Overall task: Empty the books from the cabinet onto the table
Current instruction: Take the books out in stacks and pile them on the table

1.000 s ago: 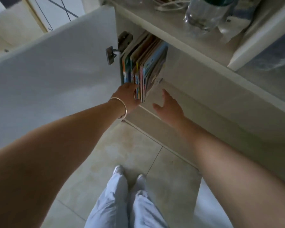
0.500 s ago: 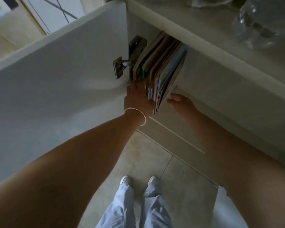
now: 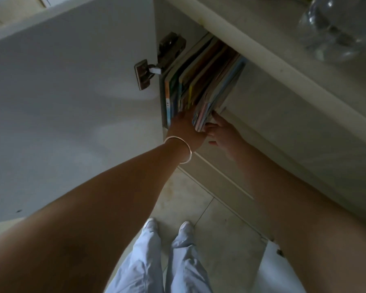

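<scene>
Several thin colourful books (image 3: pixel 201 81) stand upright in a row inside the open cabinet (image 3: pixel 173 24), leaning a little to the right. My left hand (image 3: pixel 186 130), with a silver bangle on the wrist, has its fingers pushed in among the book spines. My right hand (image 3: pixel 222 132) is against the right side of the rightmost books, fingers curled at their lower corner. Between the two hands sits the right part of the stack. The fingertips of both hands are hidden by the books.
The white cabinet door (image 3: pixel 72 92) stands open on the left, with a metal hinge (image 3: pixel 156 64). A clear glass vessel (image 3: pixel 338 30) sits on the cabinet's top (image 3: pixel 262 24). A closed door (image 3: pixel 304 127) is to the right. Tiled floor (image 3: pixel 199 208) and my feet are below.
Both hands have closed in on the books: the left slid its fingers into the row, the right came against the right side of the stack. The view has moved closer.
</scene>
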